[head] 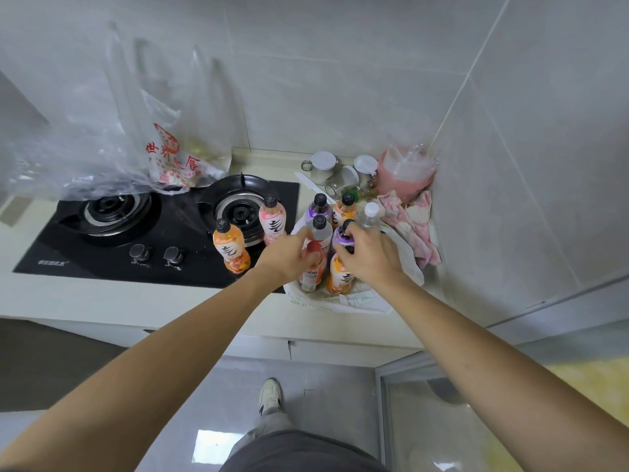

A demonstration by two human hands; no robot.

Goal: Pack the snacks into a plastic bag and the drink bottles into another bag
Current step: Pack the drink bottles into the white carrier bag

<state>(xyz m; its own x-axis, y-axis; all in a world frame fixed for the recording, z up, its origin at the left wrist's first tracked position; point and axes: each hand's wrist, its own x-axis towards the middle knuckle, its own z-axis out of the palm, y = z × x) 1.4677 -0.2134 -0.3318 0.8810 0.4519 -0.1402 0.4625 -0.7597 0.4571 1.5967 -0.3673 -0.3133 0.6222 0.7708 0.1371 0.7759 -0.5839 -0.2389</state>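
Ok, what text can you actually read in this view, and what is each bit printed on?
"世界" and "食", red characters: on the clear plastic bag leaning behind the gas stove; smaller red lines below are blurred.
White logo on the stove's front left corner: too small to read.
Drink bottle labels, for example the orange bottle: one large brush-style character, not readable; small print blurred.

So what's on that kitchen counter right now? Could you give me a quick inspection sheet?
Surface: pale counter with black gas hob.
Job's things: bottles standing in the white bag; orange bottle and pink bottle wait on the hob; printed plastic bag hangs behind.
Clutter: jars, pink cloth, pink bowls.
Hands: left hand grips a red bottle; right hand grips a purple bottle.
Cables: nothing seen.
Surroundings: grey tiled walls.
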